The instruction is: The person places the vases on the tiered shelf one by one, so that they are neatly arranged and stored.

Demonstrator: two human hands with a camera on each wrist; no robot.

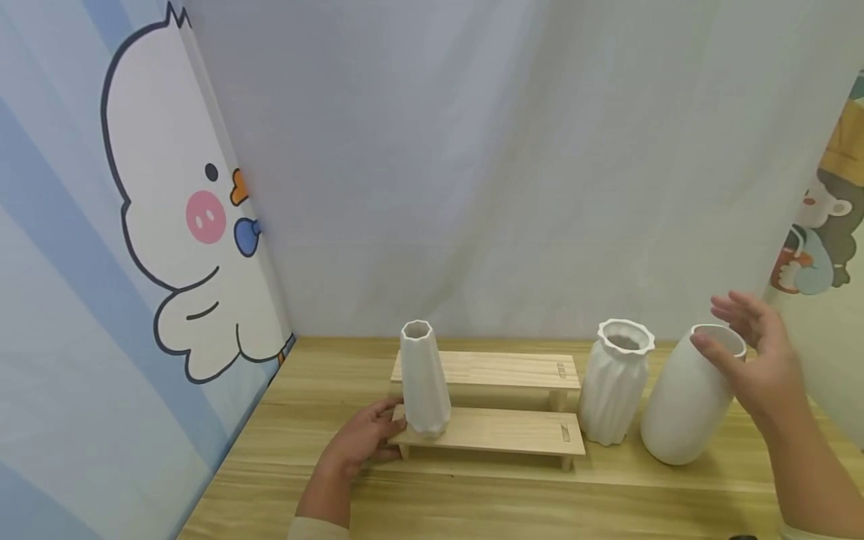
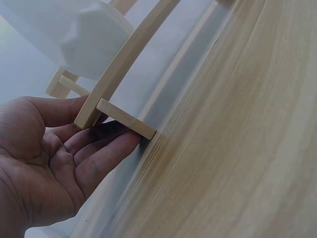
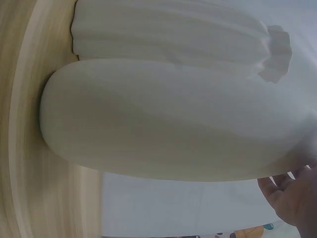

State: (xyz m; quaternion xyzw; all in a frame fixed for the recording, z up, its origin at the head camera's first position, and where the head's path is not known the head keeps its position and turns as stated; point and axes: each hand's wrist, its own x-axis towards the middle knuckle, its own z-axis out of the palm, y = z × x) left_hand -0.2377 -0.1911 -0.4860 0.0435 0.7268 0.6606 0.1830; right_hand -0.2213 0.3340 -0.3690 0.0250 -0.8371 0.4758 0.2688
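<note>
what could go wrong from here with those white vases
The narrow vase stands near the left end of the front stand, which the left hand grips; a jolt might topple it.
The right hand is at the top of the smooth vase; a nudge might knock it into the ruffled vase alongside.

Ahead of you hangs a pale grey backdrop (image 1: 472, 150), softly creased and apparently cloth. To your left, a blue-and-white panel (image 1: 54, 300) carries a big black-outlined white bird (image 1: 169, 187); to your right, a pale panel (image 1: 837, 352) shows a cartoon figure (image 1: 817, 255). Below you spreads a yellowish wood-grained tabletop (image 1: 256, 465), softly lit.
</note>
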